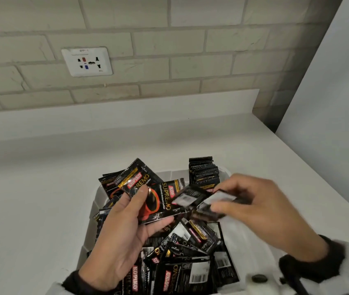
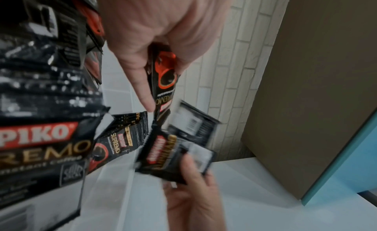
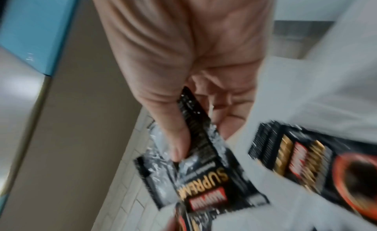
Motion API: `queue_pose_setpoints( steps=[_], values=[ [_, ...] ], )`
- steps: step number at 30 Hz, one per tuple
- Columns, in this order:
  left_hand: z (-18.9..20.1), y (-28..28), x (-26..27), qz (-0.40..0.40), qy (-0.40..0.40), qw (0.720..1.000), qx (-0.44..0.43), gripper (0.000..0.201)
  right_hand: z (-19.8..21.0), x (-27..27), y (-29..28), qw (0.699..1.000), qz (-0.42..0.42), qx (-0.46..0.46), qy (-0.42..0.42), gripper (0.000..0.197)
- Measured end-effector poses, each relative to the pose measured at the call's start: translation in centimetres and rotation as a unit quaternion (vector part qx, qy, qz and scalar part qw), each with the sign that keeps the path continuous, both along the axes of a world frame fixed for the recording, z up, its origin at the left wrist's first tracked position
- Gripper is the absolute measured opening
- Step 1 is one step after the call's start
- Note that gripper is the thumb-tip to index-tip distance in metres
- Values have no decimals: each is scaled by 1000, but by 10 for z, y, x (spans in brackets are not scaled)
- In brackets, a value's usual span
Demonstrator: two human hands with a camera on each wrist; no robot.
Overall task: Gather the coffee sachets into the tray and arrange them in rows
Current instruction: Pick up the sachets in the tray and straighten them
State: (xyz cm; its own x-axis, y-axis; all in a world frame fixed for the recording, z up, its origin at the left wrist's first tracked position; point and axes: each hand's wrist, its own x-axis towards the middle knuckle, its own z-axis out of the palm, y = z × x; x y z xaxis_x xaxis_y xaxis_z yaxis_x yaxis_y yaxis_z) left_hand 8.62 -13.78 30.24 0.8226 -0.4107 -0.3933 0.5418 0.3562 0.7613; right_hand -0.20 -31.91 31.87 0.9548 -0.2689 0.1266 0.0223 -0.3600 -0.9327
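A white tray (image 1: 97, 201) on the counter holds a loose heap of black Kopiko coffee sachets (image 1: 190, 252). At its far right corner a neat row of sachets (image 1: 204, 173) stands on edge. My left hand (image 1: 126, 226) is above the tray's left side, palm up, thumb pinching two sachets (image 1: 158, 201) fanned out. My right hand (image 1: 254, 209) hovers over the tray's right side and pinches two blurred sachets (image 1: 203, 202), seen closer between thumb and fingers as sachets (image 3: 204, 166). The left hand's sachet (image 2: 163, 76) shows in its wrist view.
The white counter (image 1: 41, 199) runs to a brick-tiled wall with a socket plate (image 1: 86, 61). A pale panel (image 1: 329, 103) rises at the right, with the counter edge below it. A dark round button (image 1: 259, 278) sits near my right sleeve.
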Motion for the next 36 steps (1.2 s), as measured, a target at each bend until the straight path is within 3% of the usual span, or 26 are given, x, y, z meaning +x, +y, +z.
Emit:
queue_pose_setpoints(
  steps=[2,4,7,9,15,18,21,24,28,32,36],
  values=[
    [0,1,-1,-15,11,1000,11,19,15,-5,-5,982,1,-101,-157,22],
    [2,-2,-4,-49,24,998,16,24,21,-6,-8,929,52,-261,-258,27],
    [7,-7,-10,-110,16,994,17,39,17,0,-9,843,123,-445,-274,18],
    [8,-7,-11,-139,2,990,16,43,10,3,-12,810,135,-506,-264,18],
    [6,-1,-13,-122,-38,992,11,31,2,4,-19,838,135,-460,-261,21],
    [5,-3,-12,-77,-54,996,1,32,3,1,-22,868,87,-410,-266,18],
    [3,-3,-9,-7,-61,998,-9,32,2,-4,-32,885,6,-370,-283,28],
    [0,-7,-9,48,-75,996,-14,31,2,-7,-27,871,-45,-381,-306,28],
    [-1,-19,-16,67,-91,993,-20,29,4,1,0,849,-38,-409,-334,20],
    [6,-26,-24,51,-113,991,-51,27,2,9,24,826,-20,-488,-282,18],
    [12,-27,-25,16,-132,988,-83,30,-4,6,30,857,-4,-472,-206,22]
  ],
)
